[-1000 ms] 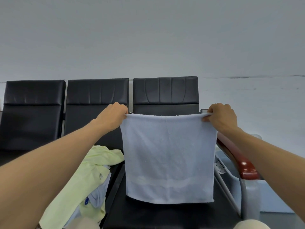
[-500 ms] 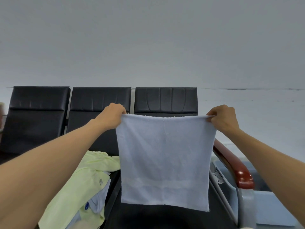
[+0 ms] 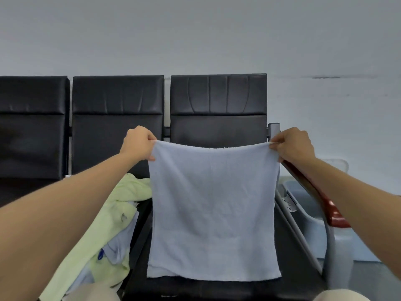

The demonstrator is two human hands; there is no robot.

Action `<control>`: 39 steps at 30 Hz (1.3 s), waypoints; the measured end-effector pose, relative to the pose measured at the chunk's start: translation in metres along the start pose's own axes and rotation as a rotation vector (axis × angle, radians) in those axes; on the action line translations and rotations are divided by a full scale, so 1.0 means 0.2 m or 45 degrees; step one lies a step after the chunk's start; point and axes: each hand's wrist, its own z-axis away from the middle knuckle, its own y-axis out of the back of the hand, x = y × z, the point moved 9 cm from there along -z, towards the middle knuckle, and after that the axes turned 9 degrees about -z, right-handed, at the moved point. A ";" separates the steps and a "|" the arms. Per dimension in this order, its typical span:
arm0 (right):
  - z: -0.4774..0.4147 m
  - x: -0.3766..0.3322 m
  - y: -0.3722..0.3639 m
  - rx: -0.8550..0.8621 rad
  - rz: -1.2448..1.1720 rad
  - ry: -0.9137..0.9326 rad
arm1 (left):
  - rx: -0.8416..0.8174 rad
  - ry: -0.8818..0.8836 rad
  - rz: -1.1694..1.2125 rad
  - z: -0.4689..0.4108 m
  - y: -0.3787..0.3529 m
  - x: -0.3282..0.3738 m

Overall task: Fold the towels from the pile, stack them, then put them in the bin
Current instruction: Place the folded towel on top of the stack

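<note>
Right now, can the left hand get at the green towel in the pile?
Probably not yet: the left hand pinches a top corner of the pale blue towel. The green towel lies just below that forearm with nothing between, so the way looks free once it lets go.

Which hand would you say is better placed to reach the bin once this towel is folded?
Probably the right hand: it pinches the towel corner beside the red armrest, with the bin just beyond.
</note>
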 end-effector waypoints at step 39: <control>0.61 0.94 -0.88 -0.748 -0.222 -0.655 | -0.856 -0.403 -0.430 0.67 -1.18 -0.46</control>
